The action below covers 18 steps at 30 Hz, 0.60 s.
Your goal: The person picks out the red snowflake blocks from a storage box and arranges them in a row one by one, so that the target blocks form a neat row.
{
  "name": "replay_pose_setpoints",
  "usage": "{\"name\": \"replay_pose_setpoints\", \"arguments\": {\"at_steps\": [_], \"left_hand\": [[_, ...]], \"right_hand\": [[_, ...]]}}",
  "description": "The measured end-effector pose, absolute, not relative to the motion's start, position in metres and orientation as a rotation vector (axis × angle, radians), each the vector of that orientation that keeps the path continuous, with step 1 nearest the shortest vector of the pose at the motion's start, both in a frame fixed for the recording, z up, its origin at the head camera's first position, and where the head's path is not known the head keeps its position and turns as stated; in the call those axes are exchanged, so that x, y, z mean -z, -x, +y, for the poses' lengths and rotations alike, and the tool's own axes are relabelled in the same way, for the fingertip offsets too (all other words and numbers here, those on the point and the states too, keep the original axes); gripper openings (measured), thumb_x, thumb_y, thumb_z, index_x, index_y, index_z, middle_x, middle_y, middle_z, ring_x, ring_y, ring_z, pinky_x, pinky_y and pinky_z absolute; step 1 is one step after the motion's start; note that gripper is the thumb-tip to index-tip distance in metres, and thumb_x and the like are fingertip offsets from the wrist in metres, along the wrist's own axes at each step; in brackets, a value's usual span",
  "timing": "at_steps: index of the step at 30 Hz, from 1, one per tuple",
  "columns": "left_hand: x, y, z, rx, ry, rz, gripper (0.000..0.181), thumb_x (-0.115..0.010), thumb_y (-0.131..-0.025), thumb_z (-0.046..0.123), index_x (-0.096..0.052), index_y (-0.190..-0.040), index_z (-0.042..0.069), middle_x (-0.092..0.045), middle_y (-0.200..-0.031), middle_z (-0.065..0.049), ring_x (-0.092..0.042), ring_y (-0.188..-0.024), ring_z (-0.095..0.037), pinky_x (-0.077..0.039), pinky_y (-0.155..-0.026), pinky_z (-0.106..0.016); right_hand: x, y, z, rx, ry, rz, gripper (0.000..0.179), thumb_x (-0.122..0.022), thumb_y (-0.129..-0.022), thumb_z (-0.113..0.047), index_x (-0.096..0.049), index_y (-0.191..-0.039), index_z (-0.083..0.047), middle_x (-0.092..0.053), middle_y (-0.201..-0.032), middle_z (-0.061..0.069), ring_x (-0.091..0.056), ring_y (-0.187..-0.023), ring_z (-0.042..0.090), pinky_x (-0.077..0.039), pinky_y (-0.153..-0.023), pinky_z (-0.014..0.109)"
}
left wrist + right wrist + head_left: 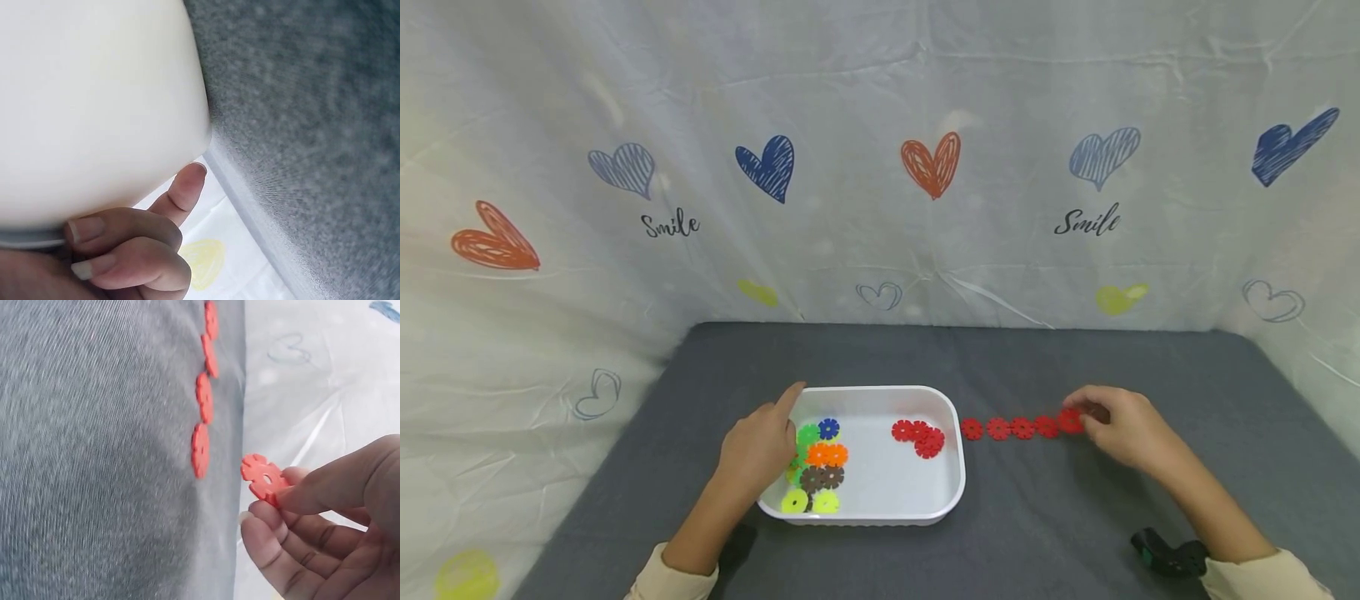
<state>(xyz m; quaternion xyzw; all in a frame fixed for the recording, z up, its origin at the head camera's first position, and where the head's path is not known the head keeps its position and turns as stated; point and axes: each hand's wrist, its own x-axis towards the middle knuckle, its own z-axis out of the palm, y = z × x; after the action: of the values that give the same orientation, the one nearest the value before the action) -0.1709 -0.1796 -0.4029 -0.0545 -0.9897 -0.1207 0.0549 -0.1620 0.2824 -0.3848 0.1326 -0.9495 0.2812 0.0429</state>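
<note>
Between thumb and fingertips my right hand (pixel 1116 423) pinches a red notched plastic disc (pixel 265 478). The right wrist view shows it held up past the near end of a row of red notched discs (pixel 200 451) on the cloth. That row (pixel 1022 428) runs from the white tray's (pixel 880 510) right side toward my right hand. My left hand (pixel 754 446) grips the tray's left wall, index finger stretched toward the back corner. Inside the tray, red discs (pixel 928 442) lie at the right, with green, blue, orange (pixel 827 454), brown and yellow ones at the left.
Grey cloth (pixel 1022 517) covers the table. A white curtain (pixel 850 75) printed with hearts and "Smile" hangs behind and at the sides. A black strap-like device (pixel 1168 554) is by my right wrist.
</note>
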Motion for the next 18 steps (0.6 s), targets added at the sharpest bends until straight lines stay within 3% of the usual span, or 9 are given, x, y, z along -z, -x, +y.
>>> {"name": "replay_pose_setpoints", "arguments": {"at_steps": [7, 13, 18], "left_hand": [[0.402, 0.171, -0.179, 0.353, 0.146, -3.014, 0.053, -0.056, -0.096, 0.011, -0.048, -0.148, 0.015, -0.059, -0.08, -0.008, -0.045, -0.053, -0.02, -0.039, -0.049, -0.033], [0.402, 0.171, -0.178, 0.354, 0.15, -3.015, 0.053, -0.056, -0.096, 0.01, -0.048, -0.148, 0.015, -0.059, -0.079, -0.007, -0.044, -0.052, -0.02, -0.038, -0.048, -0.033], [0.402, 0.171, -0.178, 0.363, 0.152, -3.018, 0.053, -0.056, -0.096, 0.01, -0.048, -0.148, 0.014, -0.059, -0.08, -0.008, -0.045, -0.053, -0.02, -0.039, -0.048, -0.034]], "right_hand": [[0.391, 0.168, 0.29, -0.838, -0.404, -2.961, 0.022, -0.062, -0.087, 0.006, -0.071, -0.106, 0.002, -0.069, -0.097, 0.009, -0.059, -0.077, 0.02, -0.047, -0.063, 0.037], [0.401, 0.17, 0.293, -0.732, -0.499, -3.025, 0.026, -0.076, -0.082, -0.001, -0.069, -0.107, 0.004, -0.058, -0.087, 0.003, -0.048, -0.071, 0.015, -0.043, -0.061, 0.036], [0.405, 0.171, 0.29, -0.675, -0.521, -3.015, 0.026, -0.08, -0.078, 0.0, -0.071, -0.102, 0.003, -0.058, -0.086, 0.004, -0.052, -0.074, 0.018, -0.045, -0.064, 0.04]]}}
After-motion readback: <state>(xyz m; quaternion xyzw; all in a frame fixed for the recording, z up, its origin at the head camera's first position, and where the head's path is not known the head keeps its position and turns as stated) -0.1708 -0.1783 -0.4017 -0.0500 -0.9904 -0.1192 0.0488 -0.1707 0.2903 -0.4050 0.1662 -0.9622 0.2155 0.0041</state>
